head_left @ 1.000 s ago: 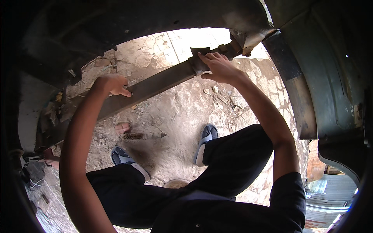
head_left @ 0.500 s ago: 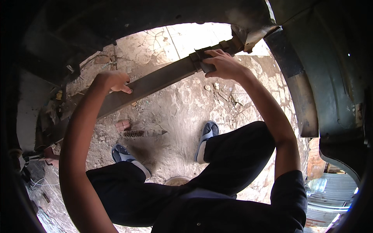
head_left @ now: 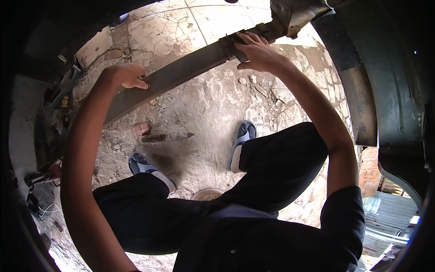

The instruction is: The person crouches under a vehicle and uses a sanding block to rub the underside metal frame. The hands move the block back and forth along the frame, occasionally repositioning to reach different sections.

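A long, dark metal leaf spring point(head_left: 186, 73) runs slantwise in front of me, from the lower left up to the upper right. My left hand point(head_left: 129, 76) is closed over it left of the middle, thumb on the near face and the other fingers mostly hidden behind. Farther right, my right hand point(head_left: 259, 53) wraps over the banded part of the spring, fingers on top and thumb below. A metal clip point(head_left: 225, 48) circles the spring just left of that hand. The spring's right end meets a rusty bracket point(head_left: 297, 16); its left end is lost in shadow.
Dark vehicle body panels point(head_left: 394, 81) curve around on the right and overhead. On the dusty, cracked ground lie a reddish brick piece point(head_left: 141, 129) and a pointed flat piece point(head_left: 167, 137). A round pale object point(head_left: 207, 194) sits between my legs. Corrugated sheets point(head_left: 389, 217) stand at lower right.
The view has shifted, so the spring, hands and feet sit higher in the picture. Both hands keep nearly the same places on the spring, and more ground shows beyond it.
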Available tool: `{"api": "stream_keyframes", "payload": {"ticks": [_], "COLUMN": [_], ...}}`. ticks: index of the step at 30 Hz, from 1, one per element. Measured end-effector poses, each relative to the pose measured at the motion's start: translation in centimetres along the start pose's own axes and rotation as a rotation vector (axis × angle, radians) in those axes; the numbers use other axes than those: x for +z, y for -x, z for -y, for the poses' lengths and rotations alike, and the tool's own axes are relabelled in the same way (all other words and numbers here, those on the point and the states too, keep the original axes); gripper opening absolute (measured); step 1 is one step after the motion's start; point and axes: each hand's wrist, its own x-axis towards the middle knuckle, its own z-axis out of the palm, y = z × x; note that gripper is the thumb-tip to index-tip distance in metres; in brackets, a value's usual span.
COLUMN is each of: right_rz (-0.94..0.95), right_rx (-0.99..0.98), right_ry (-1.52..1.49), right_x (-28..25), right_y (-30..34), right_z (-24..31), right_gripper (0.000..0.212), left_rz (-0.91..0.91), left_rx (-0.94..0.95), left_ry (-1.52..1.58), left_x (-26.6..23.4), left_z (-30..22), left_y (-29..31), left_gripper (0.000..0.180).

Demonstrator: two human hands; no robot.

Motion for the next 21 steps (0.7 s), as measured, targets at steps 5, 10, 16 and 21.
{"api": "stream_keyframes", "payload": {"ticks": [5,10,16,21], "right_rz": [-0.029,0.152,0.192,0.231], "right_rx": [0.007,0.034,0.049,0.018], "right_ry": [0.034,0.089,0.136,0.237], "right_x": [0.6,-0.7,-1.1,-1.1], "right_y": [0.0,0.1,1.3,0.0], "right_z": [0.4,1.4,0.8,0.6], "right_gripper": [0.09,0.097,0.092,0.085], "left_rz": [-0.093,-0.035,-0.079,-0.2], "left_rx": [0.035,0.002,0.001,0.068], "left_ry": [-0.012,-0.146,-0.304,-0.221], "left_x": [0.7,-0.1,-1.8,-3.1], "left_z": [0.8,0.1,-2.2,-4.1], "left_y": [-0.4,-0.6,-0.3,0.1], "left_gripper": [0.061,0.065,0.066,0.062]}}
